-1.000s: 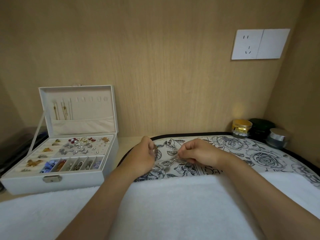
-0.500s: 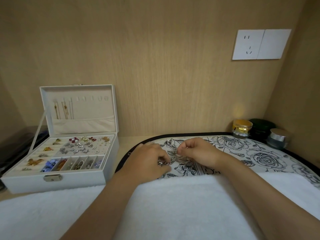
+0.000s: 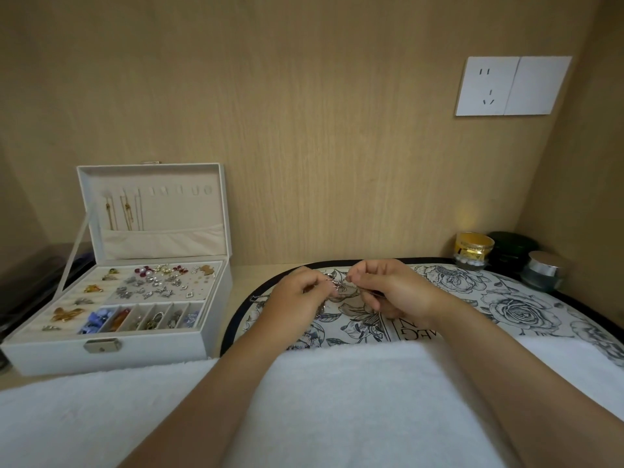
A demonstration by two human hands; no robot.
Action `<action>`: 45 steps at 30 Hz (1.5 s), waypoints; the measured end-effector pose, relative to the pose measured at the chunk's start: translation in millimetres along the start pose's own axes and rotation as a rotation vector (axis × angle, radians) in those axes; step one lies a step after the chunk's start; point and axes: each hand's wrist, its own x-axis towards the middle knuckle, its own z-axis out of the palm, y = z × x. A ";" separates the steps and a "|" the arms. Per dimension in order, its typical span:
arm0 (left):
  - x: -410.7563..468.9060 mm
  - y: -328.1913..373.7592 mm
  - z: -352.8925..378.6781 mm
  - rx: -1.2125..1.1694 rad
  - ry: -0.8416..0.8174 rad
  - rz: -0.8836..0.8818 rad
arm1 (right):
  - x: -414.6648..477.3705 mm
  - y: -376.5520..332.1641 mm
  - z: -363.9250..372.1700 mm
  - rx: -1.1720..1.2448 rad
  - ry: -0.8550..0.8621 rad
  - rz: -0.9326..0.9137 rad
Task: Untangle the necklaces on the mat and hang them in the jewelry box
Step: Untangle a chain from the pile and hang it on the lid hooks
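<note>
Only illegible mat [image 3: 520, 309] lettering [image 3: 417, 331] lies near pinched necklaces [image 3: 332, 283]

The left hand [image 3: 300, 298] and right hand [image 3: 388, 292] meet side by side over the mat [image 3: 506, 298], pinching the necklaces [image 3: 332, 285] between them. A towel [image 3: 337, 400] lies nearer than the hands, under both forearms and over the mat's near edge. The jewelry box [image 3: 141, 352] stands well left of the left hand, with chains [image 3: 125, 211] hanging inside its raised lid. Three jars [image 3: 472, 251] stand beyond and right of the right hand, by the mat's far edge. A wall socket [image 3: 513, 86] sits high above them.
</note>
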 end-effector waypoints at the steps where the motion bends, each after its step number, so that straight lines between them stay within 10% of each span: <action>1: -0.5 2.3 -2.4 -0.068 -0.005 -0.045 | -0.3 -0.4 1.5 -0.040 0.011 -0.008; 23: -0.3 0.4 -8.4 -0.179 -0.277 -0.130 | -4.9 -2.7 18.3 -0.220 0.066 -0.116; 35: -0.5 -3.2 -12.3 0.175 0.024 0.249 | -2.1 -2.6 11.1 -0.010 -0.068 0.062; 45: -1.2 -1.5 -4.3 0.114 -0.019 0.093 | -3.9 -2.6 10.1 0.095 -0.028 0.027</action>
